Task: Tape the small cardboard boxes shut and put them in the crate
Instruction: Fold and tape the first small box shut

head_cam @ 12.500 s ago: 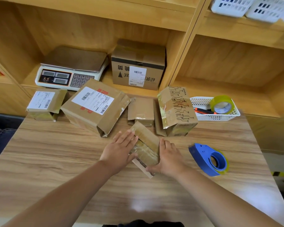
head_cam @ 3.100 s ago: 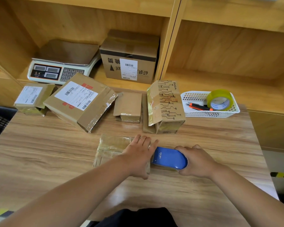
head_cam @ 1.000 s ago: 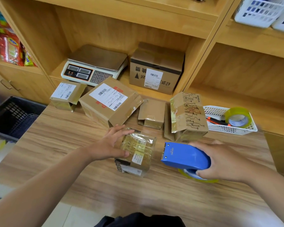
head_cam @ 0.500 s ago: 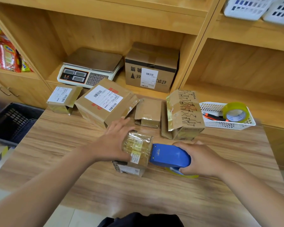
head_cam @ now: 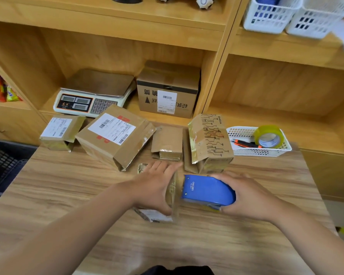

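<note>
Blue tape dispenser (head_cam: 207,192), gripped by the right hand (head_cam: 252,197), butts the small box (head_cam: 172,195) at its nine o'clock. The left hand (head_cam: 153,187) presses flat on that tape-glossed box, fingers straight, mid-surface (head_cam: 68,195).

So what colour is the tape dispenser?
The tape dispenser is blue; head view.
</note>
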### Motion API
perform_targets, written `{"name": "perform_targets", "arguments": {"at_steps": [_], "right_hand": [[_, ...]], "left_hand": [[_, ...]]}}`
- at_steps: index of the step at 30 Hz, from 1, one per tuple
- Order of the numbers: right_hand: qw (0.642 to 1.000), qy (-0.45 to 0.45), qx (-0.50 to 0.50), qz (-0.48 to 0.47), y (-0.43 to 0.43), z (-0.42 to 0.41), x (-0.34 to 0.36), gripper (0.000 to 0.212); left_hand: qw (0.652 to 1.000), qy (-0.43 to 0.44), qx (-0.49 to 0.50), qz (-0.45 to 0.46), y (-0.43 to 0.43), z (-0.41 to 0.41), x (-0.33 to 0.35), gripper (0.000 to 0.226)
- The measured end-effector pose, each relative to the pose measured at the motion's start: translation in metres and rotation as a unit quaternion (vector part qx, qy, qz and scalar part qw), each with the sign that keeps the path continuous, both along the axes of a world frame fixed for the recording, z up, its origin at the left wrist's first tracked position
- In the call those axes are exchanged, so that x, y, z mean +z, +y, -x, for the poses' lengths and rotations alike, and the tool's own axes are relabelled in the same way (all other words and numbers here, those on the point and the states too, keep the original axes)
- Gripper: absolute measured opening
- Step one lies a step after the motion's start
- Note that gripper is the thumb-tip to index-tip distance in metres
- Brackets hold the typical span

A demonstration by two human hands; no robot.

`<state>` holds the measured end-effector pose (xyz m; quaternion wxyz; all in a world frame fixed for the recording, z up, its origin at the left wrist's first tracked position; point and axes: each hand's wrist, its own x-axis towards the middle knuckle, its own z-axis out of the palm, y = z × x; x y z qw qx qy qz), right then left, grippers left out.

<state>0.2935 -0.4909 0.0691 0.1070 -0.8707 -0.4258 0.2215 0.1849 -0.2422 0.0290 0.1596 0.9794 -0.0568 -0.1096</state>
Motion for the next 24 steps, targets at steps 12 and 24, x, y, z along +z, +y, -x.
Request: {"name": "perform_targets", "arguments": {"at_steps": [12,24], "right_hand": [[0.998,-0.04,0.027,0.028,0.036,0.027,0.013,0.065],[0.989,-0.081,0.093,0.081,0.115,0.045,-0.005,0.081]], "left_hand": [[0.96,0.051,0.08,0.264,0.035,0.036,-0.039,0.116],[0.954,0.061,0.176,0.235,0.074,0.06,-0.081,0.097]]}}
